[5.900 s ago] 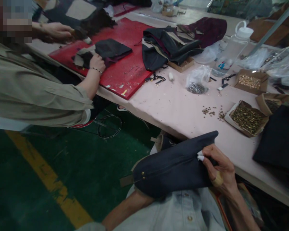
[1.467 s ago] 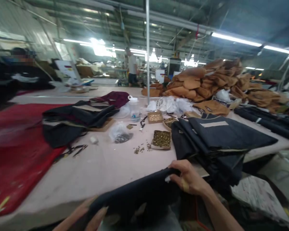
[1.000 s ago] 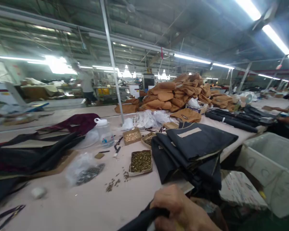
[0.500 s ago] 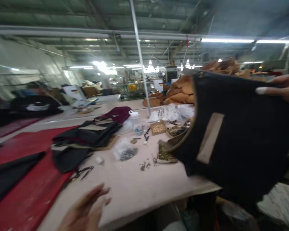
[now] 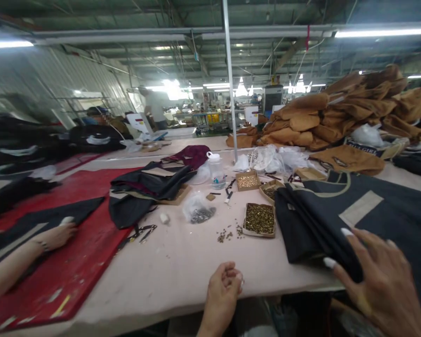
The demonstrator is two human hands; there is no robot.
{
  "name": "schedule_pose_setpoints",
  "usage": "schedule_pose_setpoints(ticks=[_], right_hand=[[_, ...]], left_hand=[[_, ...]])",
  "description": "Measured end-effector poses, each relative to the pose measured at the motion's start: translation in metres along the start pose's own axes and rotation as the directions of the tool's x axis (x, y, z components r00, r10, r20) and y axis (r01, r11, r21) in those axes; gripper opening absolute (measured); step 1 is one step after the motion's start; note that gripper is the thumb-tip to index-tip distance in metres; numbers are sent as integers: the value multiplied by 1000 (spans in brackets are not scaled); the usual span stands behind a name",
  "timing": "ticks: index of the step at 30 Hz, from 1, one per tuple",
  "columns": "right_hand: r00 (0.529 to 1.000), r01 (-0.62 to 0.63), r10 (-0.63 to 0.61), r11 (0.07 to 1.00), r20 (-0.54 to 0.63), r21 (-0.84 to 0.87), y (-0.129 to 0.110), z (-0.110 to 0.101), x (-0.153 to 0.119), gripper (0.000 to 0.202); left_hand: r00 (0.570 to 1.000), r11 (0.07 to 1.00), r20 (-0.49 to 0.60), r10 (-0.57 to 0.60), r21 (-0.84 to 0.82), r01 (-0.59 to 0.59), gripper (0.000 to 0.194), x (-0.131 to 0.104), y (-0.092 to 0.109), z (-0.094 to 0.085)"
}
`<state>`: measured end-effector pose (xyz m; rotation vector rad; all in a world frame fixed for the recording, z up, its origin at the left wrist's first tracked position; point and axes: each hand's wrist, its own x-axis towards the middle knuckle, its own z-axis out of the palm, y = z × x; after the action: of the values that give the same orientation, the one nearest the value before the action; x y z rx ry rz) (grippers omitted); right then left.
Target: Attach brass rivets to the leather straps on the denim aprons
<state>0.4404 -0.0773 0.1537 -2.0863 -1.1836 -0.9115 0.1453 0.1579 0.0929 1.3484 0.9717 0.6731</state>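
My left hand (image 5: 221, 292) hovers over the front edge of the pale table with curled fingers. A tiny shiny bit shows at its fingertips, too small to name. My right hand (image 5: 381, 276), with white covers on its fingertips, rests spread on a dark garment piece (image 5: 403, 213). This cloth has a beige strip and a beige-bound curved edge, and it lies at the table's right, partly folded. Between the hands and the back stand an open box of brass-coloured studs (image 5: 259, 219) and a few loose studs (image 5: 225, 235).
At left, another person's hand (image 5: 58, 235) touches dark cloth on a red board (image 5: 91, 262). Pliers (image 5: 145, 232), a plastic bag of dark bits (image 5: 198, 208), a bottle (image 5: 215, 171) and a box of copper-coloured pieces (image 5: 247, 180) stand mid-table. Brown garments (image 5: 301, 119) are heaped behind.
The dark garment piece, held up at right by my right hand before, now lies on the table. My left hand's fingers have curled in. The view has turned left, bringing another person's hand into sight.
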Motion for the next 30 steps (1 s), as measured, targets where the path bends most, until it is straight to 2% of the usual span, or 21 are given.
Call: schedule_pose_setpoints(ticks=[4, 8, 12, 16, 20, 23, 25, 27, 30], right_hand=[[988, -105, 118, 987, 99, -125, -3, 33, -38, 73], [969, -176, 202, 969, 142, -175, 5, 67, -55, 87], [963, -205, 225, 969, 148, -137, 24, 81, -62, 101], [957, -242, 258, 962, 130, -130, 41, 93, -60, 108], [951, -268, 290, 947, 110, -177, 65, 102, -49, 111], [942, -287, 318, 928, 105, -239, 93, 105, -40, 105], [940, -286, 323, 921, 106, -264, 117, 107, -36, 100], [945, -270, 309, 923, 109, -274, 142, 110, -32, 95], [950, -255, 295, 923, 104, -289, 173, 114, -27, 91]], left_hand=[[990, 982, 134, 44, 174, -67, 58, 18, -11, 36], [982, 970, 184, 32, 230, -74, 63, 32, -19, 74], [980, 972, 197, 22, 225, -67, 70, 46, -16, 107], [977, 974, 215, 11, 218, -59, 79, 61, -17, 130], [975, 968, 196, 104, 204, -144, 76, 70, -37, 140], [973, 958, 117, 199, 183, -218, 70, 74, -60, 137], [965, 947, 130, 227, 200, -250, 67, 76, -72, 131], [947, 920, 170, 272, 242, -307, 64, 77, -80, 126], [892, 846, 172, 418, 286, -451, 53, 76, -84, 126]])
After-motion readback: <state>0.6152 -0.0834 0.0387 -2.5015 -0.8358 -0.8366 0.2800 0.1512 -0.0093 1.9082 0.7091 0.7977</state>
